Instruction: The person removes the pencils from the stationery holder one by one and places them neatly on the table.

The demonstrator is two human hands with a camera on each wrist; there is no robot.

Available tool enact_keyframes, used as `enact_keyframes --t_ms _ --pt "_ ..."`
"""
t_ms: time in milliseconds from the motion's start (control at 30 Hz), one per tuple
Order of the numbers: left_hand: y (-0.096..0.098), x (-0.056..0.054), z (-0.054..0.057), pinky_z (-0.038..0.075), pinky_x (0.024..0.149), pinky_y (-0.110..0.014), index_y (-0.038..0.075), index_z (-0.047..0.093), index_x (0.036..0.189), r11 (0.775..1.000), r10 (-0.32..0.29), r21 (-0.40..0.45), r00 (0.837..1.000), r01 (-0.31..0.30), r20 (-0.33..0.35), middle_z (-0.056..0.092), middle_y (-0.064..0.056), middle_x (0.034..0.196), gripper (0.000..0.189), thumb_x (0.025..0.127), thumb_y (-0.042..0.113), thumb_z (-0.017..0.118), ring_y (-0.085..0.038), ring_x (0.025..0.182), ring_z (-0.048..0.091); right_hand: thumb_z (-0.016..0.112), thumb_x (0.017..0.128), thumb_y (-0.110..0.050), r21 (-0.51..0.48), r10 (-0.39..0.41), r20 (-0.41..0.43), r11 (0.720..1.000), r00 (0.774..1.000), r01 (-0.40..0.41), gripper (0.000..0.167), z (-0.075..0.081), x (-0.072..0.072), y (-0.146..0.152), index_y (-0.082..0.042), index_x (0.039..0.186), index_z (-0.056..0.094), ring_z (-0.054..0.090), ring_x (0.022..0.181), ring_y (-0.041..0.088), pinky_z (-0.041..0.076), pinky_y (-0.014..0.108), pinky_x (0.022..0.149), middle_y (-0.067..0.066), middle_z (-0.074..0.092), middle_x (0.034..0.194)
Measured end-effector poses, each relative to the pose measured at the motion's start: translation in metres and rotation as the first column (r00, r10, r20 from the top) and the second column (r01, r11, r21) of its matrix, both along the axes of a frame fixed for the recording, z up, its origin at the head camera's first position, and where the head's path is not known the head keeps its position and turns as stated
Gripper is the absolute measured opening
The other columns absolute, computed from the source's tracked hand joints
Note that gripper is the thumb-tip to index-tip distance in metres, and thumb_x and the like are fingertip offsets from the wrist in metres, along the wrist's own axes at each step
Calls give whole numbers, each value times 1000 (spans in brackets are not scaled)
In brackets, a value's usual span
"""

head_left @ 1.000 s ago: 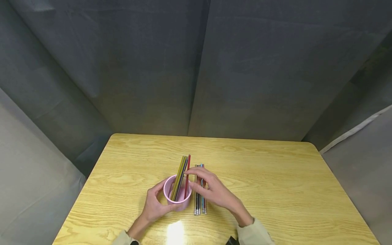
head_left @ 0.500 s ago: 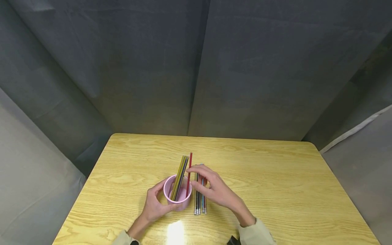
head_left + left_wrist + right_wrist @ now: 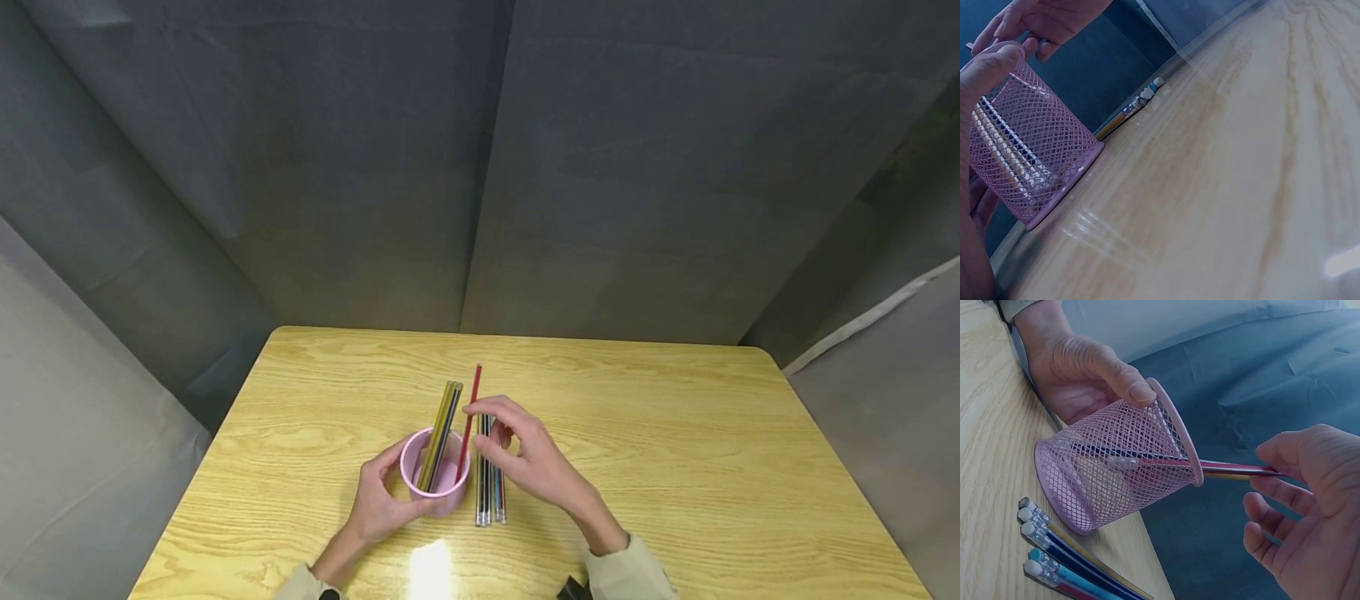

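Observation:
A pink mesh pencil cup (image 3: 441,505) stands on the table, and my left hand (image 3: 378,502) grips its side with the thumb near the rim. Several yellow and dark pencils (image 3: 440,437) lean together inside it. My right hand (image 3: 528,450) pinches a red pencil (image 3: 467,442) between thumb and index finger, the other fingers loosely bent. In the right wrist view the eraser end of that red pencil (image 3: 1154,462) is inside the cup, above its base, while its shaft passes out over the rim. From the left wrist view the cup (image 3: 1041,125) partly hides the right hand (image 3: 1054,22).
Right of the cup several pencils (image 3: 483,492) lie side by side on the wooden table (image 3: 675,450), partly under my right hand. Their eraser ends (image 3: 1038,531) point toward the near edge. Grey curtains (image 3: 360,167) hang behind and beside the table.
My right hand has shifted slightly right and away from me. The red pencil has risen a little and its top has swung right, so it leans more. The left hand and cup have stayed still.

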State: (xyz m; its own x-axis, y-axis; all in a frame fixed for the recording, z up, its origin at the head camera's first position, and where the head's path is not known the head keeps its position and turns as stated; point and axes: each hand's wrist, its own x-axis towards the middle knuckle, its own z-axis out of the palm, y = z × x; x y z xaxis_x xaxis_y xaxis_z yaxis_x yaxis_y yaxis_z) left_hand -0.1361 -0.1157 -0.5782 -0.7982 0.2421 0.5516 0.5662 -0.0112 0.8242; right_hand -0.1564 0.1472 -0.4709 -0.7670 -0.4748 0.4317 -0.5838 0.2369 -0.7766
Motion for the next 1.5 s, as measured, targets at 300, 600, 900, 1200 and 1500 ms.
enact_keyframes --t_ms 300,600,900,1200,1500 --pt "0 0 1 52 112 -38 -6 55 144 1000 -4 8 999 4 33 66 -24 136 91 64 3 96 -28 124 67 70 98 -4 -53 -29 -17 998 999 28 40 6 -1 3 -11 137 64 59 80 13 56 25 67 9 68 124" --pt "0 0 2 52 112 -38 -7 55 144 1000 -4 7 999 4 35 66 -24 136 92 62 3 96 -27 124 67 70 97 -1 -118 -52 -12 992 999 51 43 12 -3 9 -11 138 63 57 78 14 54 22 66 4 65 116" --pt "1 2 5 50 114 -32 -8 56 142 1000 9 13 1000 -9 16 66 -26 135 89 63 2 96 -29 125 66 68 93 10 -234 -58 5 971 998 58 44 18 -4 16 2 136 61 57 76 14 53 20 65 14 63 120" --pt "0 0 3 50 114 -32 -7 56 142 1000 15 6 1000 -15 18 67 -25 135 89 63 1 96 -29 125 66 66 95 10 -270 -105 30 957 994 109 28 16 -7 19 3 123 67 56 74 14 52 17 65 14 67 112" --pt "0 2 4 49 115 -33 -6 56 143 1000 17 0 999 -17 41 65 -24 137 91 62 2 97 -28 127 65 67 95 9 -227 -127 -7 966 992 122 24 12 -13 24 -4 115 72 52 68 14 48 20 58 15 69 100"
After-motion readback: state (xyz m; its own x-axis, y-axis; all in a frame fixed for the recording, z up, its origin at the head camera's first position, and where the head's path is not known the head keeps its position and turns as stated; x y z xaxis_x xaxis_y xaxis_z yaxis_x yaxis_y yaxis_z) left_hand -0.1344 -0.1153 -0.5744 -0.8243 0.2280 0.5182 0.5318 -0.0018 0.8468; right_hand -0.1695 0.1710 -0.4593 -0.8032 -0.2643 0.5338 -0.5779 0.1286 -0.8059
